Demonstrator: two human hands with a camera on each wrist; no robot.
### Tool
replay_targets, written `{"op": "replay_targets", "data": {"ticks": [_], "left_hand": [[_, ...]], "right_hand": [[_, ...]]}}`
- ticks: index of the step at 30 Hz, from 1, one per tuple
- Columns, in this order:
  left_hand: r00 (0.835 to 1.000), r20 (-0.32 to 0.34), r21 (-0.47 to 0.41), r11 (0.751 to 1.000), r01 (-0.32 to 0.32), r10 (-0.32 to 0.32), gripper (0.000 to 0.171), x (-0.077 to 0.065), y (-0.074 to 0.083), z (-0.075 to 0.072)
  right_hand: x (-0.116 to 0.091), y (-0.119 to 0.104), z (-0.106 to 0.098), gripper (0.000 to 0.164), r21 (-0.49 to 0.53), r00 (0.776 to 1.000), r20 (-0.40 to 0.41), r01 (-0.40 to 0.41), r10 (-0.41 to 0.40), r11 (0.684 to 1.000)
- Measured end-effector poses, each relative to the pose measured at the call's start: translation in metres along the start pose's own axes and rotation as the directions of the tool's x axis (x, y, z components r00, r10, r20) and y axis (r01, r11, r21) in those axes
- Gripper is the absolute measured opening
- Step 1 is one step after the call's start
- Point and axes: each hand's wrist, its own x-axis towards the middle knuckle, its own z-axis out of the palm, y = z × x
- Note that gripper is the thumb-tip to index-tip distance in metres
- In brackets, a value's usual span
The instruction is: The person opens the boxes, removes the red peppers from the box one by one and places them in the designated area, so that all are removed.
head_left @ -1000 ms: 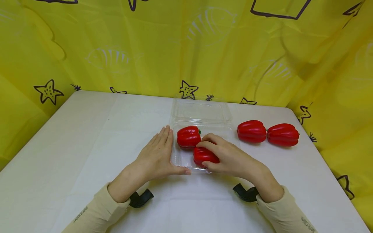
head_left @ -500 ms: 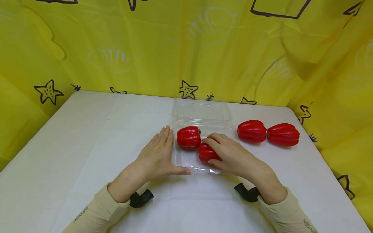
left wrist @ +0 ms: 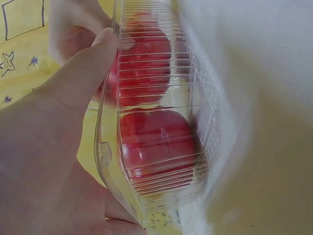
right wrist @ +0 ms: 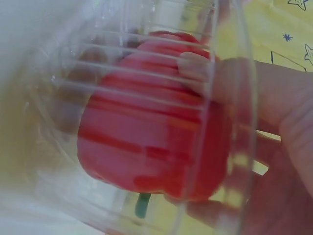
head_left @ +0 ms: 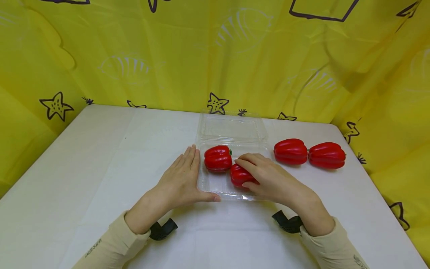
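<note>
A clear plastic clamshell box [head_left: 220, 188] lies with its lid folded back, away from the person. One red bell pepper [head_left: 217, 158] sits in its back left part. My right hand [head_left: 268, 180] grips a second red bell pepper [head_left: 240, 175] inside the box, thumb on the near side and fingers over the far side; its green stem shows in the right wrist view. My left hand [head_left: 179, 183] lies along the box's left wall [left wrist: 161, 161], fingers straight and together, thumb stretched along the front rim. Through that wall both peppers show in the left wrist view.
Two more red bell peppers, one nearer [head_left: 290, 151] and one farther right [head_left: 326, 155], lie end to end on the white table [head_left: 100, 168] right of the box. The raised lid [head_left: 231, 127] lies behind the box, before the yellow curtain [head_left: 168, 56].
My right hand has moved the gripped pepper a little to the right and slightly back within the box. The left hand and the other peppers have stayed where they were.
</note>
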Motion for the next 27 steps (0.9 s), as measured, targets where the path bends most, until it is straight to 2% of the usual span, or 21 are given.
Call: {"op": "replay_targets", "data": {"ticks": [14,21,27], "left_hand": [[1.0,-0.001,0.005,1.0,0.0,0.0,0.131,0.001,0.0,0.001],[1.0,-0.004,0.009,1.0,-0.002,0.002,0.131,0.0,0.0,0.001],[1.0,-0.005,0.007,1.0,-0.001,0.001,0.131,0.0,0.0,0.001]], "right_hand": [[-0.009,0.002,-0.019,0.063,0.026,0.997,-0.046,-0.061,0.062,0.998],[-0.013,0.003,-0.027,0.061,0.025,0.994,-0.104,-0.032,0.034,0.999],[-0.017,0.004,-0.031,0.061,0.019,0.993,-0.109,-0.053,0.055,0.998]]}}
